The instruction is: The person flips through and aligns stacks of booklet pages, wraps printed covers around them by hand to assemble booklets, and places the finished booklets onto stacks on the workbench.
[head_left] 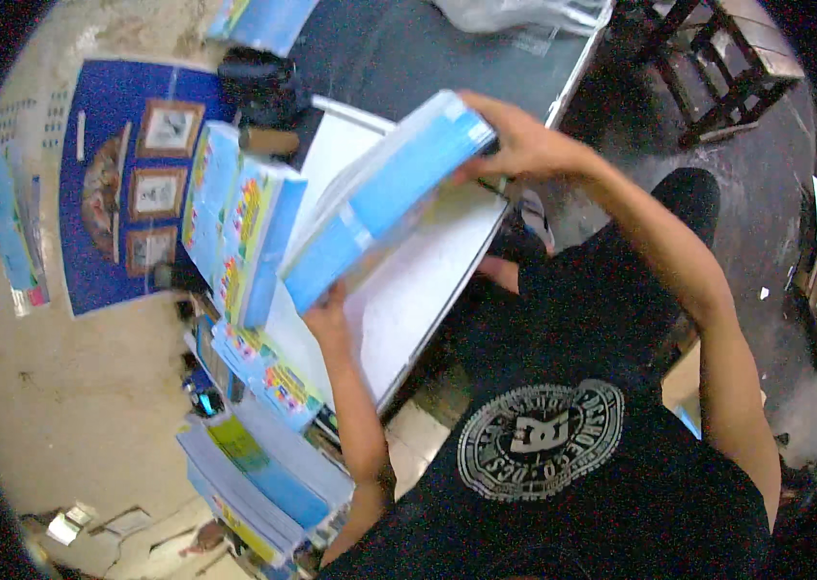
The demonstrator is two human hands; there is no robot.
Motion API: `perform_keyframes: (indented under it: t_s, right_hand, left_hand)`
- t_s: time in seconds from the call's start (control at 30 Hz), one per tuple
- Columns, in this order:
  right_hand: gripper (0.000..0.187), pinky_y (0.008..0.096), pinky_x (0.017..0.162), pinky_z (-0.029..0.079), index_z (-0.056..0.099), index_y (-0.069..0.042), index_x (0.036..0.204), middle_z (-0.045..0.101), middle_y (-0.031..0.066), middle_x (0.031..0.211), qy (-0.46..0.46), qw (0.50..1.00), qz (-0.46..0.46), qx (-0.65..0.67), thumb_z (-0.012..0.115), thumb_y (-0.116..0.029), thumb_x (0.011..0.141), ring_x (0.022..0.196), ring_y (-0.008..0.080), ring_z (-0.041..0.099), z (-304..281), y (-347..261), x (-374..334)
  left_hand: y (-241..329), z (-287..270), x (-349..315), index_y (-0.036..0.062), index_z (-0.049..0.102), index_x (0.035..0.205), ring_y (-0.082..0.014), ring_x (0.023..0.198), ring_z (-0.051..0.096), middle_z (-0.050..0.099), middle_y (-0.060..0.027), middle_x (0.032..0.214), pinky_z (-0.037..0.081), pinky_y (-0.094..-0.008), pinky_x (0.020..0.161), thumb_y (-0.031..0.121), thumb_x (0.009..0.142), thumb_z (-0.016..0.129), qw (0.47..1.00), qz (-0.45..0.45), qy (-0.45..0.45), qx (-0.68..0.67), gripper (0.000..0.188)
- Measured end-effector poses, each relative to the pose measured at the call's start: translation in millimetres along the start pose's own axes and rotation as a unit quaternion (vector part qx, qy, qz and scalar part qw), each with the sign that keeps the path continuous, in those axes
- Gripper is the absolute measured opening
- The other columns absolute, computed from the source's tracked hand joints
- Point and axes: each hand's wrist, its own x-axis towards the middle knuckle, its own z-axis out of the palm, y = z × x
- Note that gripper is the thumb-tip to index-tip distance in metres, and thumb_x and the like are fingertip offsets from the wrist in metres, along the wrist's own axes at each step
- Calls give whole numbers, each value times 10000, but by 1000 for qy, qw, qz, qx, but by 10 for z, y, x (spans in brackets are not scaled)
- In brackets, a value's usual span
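A thick stack of blue printed sheets or booklets (379, 208) is held tilted over the white table top; I cannot tell which kind. A pale band crosses its side. My left hand (328, 307) grips the lower near end, fingers partly hidden beneath it. My right hand (524, 140) is wrapped round the upper far end, with the fingers mostly out of sight. Just left of the held stack, upright blue and yellow printed stacks (252, 242) stand along the table's edge. Near my left forearm lie flat blue printed sheets (268, 377).
Another tall pile of blue and white booklets (268, 474) stands at the lower left. A dark table surface (379, 68) with clear plastic wrap (524, 14) lies beyond. A blue board with framed pictures (143, 184) hangs at the left. A wooden stool (727, 72) stands at the upper right.
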Motion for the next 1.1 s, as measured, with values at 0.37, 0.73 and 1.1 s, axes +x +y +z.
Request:
perform_keyframes:
  t_s: [0.37, 0.73, 1.1]
  right_hand:
    - [1000, 391, 1257, 183, 246, -60, 1616, 309, 138, 1656, 30, 999, -10, 27, 781, -120, 774, 1529, 259, 271, 198, -209, -86]
    - [588, 342, 994, 492, 618, -52, 1200, 715, 67, 1108, 22, 999, 3, 47, 893, -167, 693, 1070, 183, 644, 183, -105, 165]
    - [652, 349, 1008, 488, 595, -37, 1262, 680, 100, 1181, 33, 998, -17, 57, 888, -183, 699, 1126, 204, 627, 253, -69, 156]
  left_hand:
    - [-115, -111, -154, 33, 391, 1491, -340, 1360, 460, 472, -139, 1460, 356, -507, 1172, 117, 805, 780, 979, -67, -24, -192, 793]
    - [893, -570, 452, 71, 142, 1637, -286, 1572, 129, 149, -134, 1704, 62, -445, 1279, 808, 925, 335, 987, 158, 14, 41, 1042]
    - [1001, -49, 734, -47, 233, 1574, -462, 1449, 311, 344, -306, 1547, 180, -519, 1226, 554, 946, 596, 869, 196, -205, 406, 942]
